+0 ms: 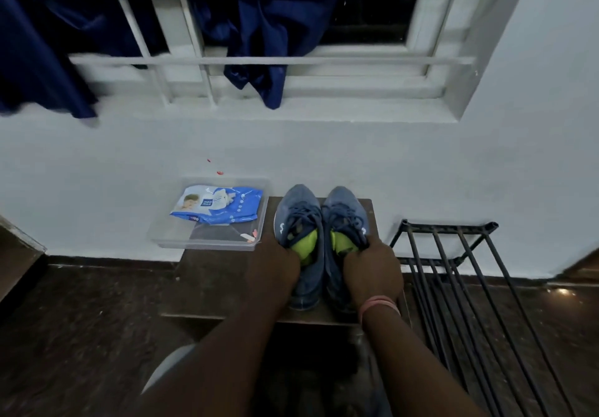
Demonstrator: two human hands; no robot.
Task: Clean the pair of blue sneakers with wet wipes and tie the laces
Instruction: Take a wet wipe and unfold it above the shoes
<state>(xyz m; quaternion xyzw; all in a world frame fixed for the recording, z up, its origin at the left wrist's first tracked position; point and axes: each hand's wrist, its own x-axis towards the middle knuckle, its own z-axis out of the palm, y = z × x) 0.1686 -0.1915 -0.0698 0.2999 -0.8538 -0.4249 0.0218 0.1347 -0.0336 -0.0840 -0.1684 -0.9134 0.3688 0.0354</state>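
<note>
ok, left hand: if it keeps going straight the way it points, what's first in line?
The left hand already grips the left blue mesh sneaker at its collar. Pushed straight ahead, it would likely drive into the sneaker's laces, then the white wall. Depth unclear.

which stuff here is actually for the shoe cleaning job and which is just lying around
For the job: left sneaker, right sneaker, wet wipes pack, left hand and right hand each gripping a sneaker.

Just lying about: clear tray under the wipes, black metal rack, blue curtain, small wooden table.
</note>
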